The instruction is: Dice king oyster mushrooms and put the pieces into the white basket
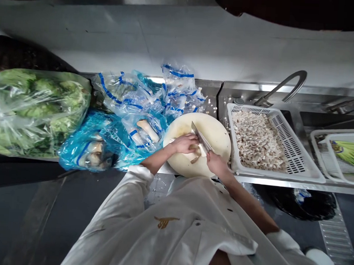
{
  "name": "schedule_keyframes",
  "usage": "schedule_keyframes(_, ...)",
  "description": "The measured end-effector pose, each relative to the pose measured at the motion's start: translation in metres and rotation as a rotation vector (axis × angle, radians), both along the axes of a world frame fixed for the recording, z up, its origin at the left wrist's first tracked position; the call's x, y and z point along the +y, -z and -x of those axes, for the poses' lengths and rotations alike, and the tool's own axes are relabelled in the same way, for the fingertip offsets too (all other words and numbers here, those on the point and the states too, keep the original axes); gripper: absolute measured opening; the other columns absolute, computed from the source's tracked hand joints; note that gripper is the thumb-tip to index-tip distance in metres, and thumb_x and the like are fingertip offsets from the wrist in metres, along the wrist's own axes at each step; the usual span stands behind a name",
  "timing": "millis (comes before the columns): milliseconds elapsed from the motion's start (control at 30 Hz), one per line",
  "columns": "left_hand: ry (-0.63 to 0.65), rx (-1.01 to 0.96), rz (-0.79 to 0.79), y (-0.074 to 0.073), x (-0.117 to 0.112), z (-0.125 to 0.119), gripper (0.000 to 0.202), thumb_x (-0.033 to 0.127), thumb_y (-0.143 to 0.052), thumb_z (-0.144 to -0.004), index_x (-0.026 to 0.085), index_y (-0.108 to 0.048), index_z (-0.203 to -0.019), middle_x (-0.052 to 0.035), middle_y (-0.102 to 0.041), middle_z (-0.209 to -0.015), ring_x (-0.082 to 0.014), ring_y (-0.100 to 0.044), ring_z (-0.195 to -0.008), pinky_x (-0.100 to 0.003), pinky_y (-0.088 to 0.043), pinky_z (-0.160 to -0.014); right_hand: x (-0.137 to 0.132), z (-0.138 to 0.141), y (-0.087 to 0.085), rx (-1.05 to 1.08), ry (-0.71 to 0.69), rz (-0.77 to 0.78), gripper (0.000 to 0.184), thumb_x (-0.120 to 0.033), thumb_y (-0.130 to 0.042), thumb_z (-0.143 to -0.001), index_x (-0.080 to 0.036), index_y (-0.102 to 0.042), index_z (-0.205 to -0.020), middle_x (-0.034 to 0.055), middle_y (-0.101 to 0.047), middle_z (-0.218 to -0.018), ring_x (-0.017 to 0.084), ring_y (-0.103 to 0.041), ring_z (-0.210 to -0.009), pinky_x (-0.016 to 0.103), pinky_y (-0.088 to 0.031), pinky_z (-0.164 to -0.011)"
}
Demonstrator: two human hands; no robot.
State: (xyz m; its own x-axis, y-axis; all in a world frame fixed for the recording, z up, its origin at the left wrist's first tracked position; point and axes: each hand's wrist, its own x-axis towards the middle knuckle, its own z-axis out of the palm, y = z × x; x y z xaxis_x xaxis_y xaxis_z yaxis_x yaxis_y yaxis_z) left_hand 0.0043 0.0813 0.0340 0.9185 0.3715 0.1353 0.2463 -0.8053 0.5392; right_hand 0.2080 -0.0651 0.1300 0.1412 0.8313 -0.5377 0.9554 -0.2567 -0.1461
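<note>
My right hand is closed round the handle of a cleaver, its blade slanting up and left over the round white chopping board. On the left side of the blade, my left hand presses down with bent fingers on a pale mushroom, mostly hidden beneath them. A brownish piece of mushroom lies just below those fingers. Left of the board, whole king oyster mushrooms rest in an open clear bag with blue stripes.
A white perforated basket of diced mushroom stands right of the board, below a faucet. Farther right are green stalks in another basket. Bagged leafy greens and a blue bag occupy the left. A black-lined bin is below.
</note>
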Motion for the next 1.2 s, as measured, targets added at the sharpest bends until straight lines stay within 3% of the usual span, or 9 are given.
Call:
schedule_keyframes(300,-0.009,0.033,0.0,-0.004,-0.002,-0.002,0.043,0.049,-0.061,-0.1,0.025,-0.072,-0.133,-0.0121,-0.065,-0.137,-0.028,-0.059,-0.134,-0.045,-0.044,-0.122,0.007,-0.011,0.011,0.104,-0.025,-0.019,0.045,-0.037,-0.03,-0.115,-0.014,-0.067,-0.126,0.0178,-0.077,-0.118,0.026,-0.073,-0.111,0.029,-0.046,-0.089)
schedule_keyframes(500,-0.033,0.1,-0.003,-0.027,-0.013,0.009,0.044,0.048,-0.061,-0.1,0.027,-0.069,-0.138,-0.0094,-0.065,-0.143,-0.0272,-0.057,-0.14,-0.046,-0.042,-0.125,0.026,-0.018,0.004,0.164,-0.035,-0.076,0.046,-0.039,-0.029,-0.116,-0.016,-0.067,-0.128,0.0162,-0.078,-0.12,0.025,-0.072,-0.111,0.028,-0.045,-0.09)
schedule_keyframes(567,-0.29,0.021,0.005,-0.03,-0.036,0.021,0.042,0.048,-0.057,-0.104,0.028,-0.067,-0.139,-0.0087,-0.062,-0.146,-0.027,-0.054,-0.143,-0.048,-0.04,-0.127,0.017,-0.024,0.001,0.178,-0.049,-0.115,0.046,-0.041,-0.028,-0.116,-0.017,-0.065,-0.129,0.015,-0.079,-0.114,0.025,-0.073,-0.106,0.029,-0.045,-0.089)
schedule_keyframes(700,-1.171,-0.225,0.063,-0.01,-0.097,0.024,0.047,0.044,-0.034,-0.112,0.024,-0.047,-0.153,-0.0148,-0.048,-0.159,-0.0279,-0.04,-0.156,-0.056,-0.033,-0.131,-0.014,-0.034,0.008,0.221,-0.142,-0.077,0.044,-0.041,-0.031,-0.115,-0.018,-0.067,-0.127,0.0138,-0.079,-0.113,0.025,-0.074,-0.104,0.03,-0.046,-0.087)
schedule_keyframes(800,-1.467,-0.255,0.208,0.017,-0.119,-0.009,0.053,0.039,-0.033,-0.112,0.023,-0.026,-0.161,-0.018,-0.03,-0.169,-0.0289,-0.024,-0.164,-0.061,-0.027,-0.133,-0.027,-0.035,0.021,0.227,-0.213,-0.032,0.042,-0.038,-0.032,-0.115,-0.018,-0.069,-0.122,0.0136,-0.078,-0.117,0.025,-0.074,-0.106,0.031,-0.046,-0.089)
schedule_keyframes(867,-1.463,-0.287,0.291,0.029,-0.117,-0.039,0.059,0.033,-0.04,-0.109,0.025,-0.018,-0.162,-0.0174,-0.02,-0.174,-0.0293,-0.013,-0.167,-0.064,-0.021,-0.134,-0.03,-0.034,0.027,0.234,-0.242,-0.023,0.043,-0.038,-0.031,-0.115,-0.018,-0.068,-0.121,0.0141,-0.078,-0.117,0.025,-0.074,-0.107,0.031,-0.046,-0.09)
schedule_keyframes(1000,-1.336,-0.182,0.42,0.034,-0.105,-0.074,0.067,0.025,-0.043,-0.105,0.019,-0.012,-0.164,-0.0234,-0.014,-0.175,-0.0341,-0.016,-0.166,-0.072,-0.019,-0.132,-0.024,-0.034,0.03,0.247,-0.294,-0.042,0.041,-0.034,-0.03,-0.115,-0.017,-0.066,-0.123,0.0155,-0.078,-0.116,0.026,-0.074,-0.107,0.033,-0.047,-0.09)
schedule_keyframes(1133,-1.423,-0.215,0.296,0.025,-0.109,-0.058,0.065,0.03,-0.044,-0.105,0.018,-0.018,-0.163,-0.0201,-0.01,-0.176,-0.0328,-0.009,-0.167,-0.067,-0.02,-0.133,-0.014,-0.036,0.021,0.24,-0.272,-0.021,0.039,-0.035,-0.033,-0.114,-0.017,-0.066,-0.125,0.0158,-0.078,-0.116,0.027,-0.074,-0.108,0.034,-0.047,-0.091)
schedule_keyframes(1200,-1.334,-0.191,0.152,0.016,-0.11,-0.033,0.057,0.033,-0.047,-0.104,0.02,-0.033,-0.157,-0.0175,-0.022,-0.172,-0.0315,-0.017,-0.164,-0.061,-0.024,-0.133,-0.013,-0.038,0.009,0.234,-0.25,-0.029,0.04,-0.037,-0.032,-0.114,-0.018,-0.066,-0.125,0.016,-0.078,-0.116,0.027,-0.074,-0.108,0.034,-0.047,-0.091)
